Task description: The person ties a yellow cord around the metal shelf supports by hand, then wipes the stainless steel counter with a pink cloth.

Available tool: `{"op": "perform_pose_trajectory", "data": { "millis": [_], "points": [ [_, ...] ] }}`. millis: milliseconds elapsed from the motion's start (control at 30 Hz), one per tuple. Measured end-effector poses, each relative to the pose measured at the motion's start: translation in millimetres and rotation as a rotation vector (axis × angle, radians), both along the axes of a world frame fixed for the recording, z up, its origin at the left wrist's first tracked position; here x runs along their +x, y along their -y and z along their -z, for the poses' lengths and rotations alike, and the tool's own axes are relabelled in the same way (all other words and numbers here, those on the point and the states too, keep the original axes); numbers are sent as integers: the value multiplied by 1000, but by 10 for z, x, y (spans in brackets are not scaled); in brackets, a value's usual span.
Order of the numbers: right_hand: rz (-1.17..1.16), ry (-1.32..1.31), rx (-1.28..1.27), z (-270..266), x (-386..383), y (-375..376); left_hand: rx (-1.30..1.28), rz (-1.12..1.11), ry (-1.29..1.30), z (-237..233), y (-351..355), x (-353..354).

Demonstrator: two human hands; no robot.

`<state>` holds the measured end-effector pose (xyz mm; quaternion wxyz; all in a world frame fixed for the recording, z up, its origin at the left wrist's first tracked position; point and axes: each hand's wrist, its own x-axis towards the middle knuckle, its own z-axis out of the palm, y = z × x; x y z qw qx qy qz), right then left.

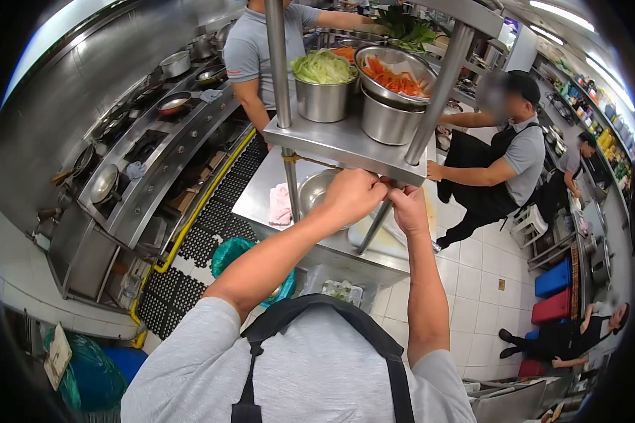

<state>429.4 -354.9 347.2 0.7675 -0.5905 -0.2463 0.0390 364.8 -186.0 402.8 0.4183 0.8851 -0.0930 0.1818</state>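
My left hand (pixel 355 193) and my right hand (pixel 408 209) meet just under the front edge of a steel shelf (pixel 339 146), near its right corner. Both are closed, fingertips pinched close together. A thin brownish cord (pixel 310 159) runs from the shelf's left post (pixel 289 180) and passes out of sight behind my left hand. What the fingertips grip is too small to make out. On the shelf stand a steel pot of shredded green leaves (pixel 324 67) and a colander of orange-red vegetable strips (pixel 396 74) set on another pot (pixel 393 121).
Below my hands, a counter holds a steel bowl (pixel 316 192), a pink cloth (pixel 280 204) and a white cutting board (pixel 384 236). A green-lined bin (pixel 233 255) stands in front. Stoves with pans (pixel 173 103) line the left. Co-workers stand behind the shelf and rightward (pixel 518 151).
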Motion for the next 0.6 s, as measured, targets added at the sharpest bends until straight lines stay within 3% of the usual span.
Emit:
{"op": "perform_pose_trajectory", "data": {
  "millis": [167, 400, 500, 600],
  "points": [
    [229, 139, -123, -44, -141, -124, -29, -55, 44, 75, 87, -3],
    [270, 124, -174, -62, -218, -142, -279, -23, -49, 227, 74, 89],
    [455, 245, -81, 133, -207, -277, -236, -39, -101, 111, 89, 28],
    [560, 376, -163, 294, -133, -270, -139, -52, -13, 50, 124, -25]
  ]
}}
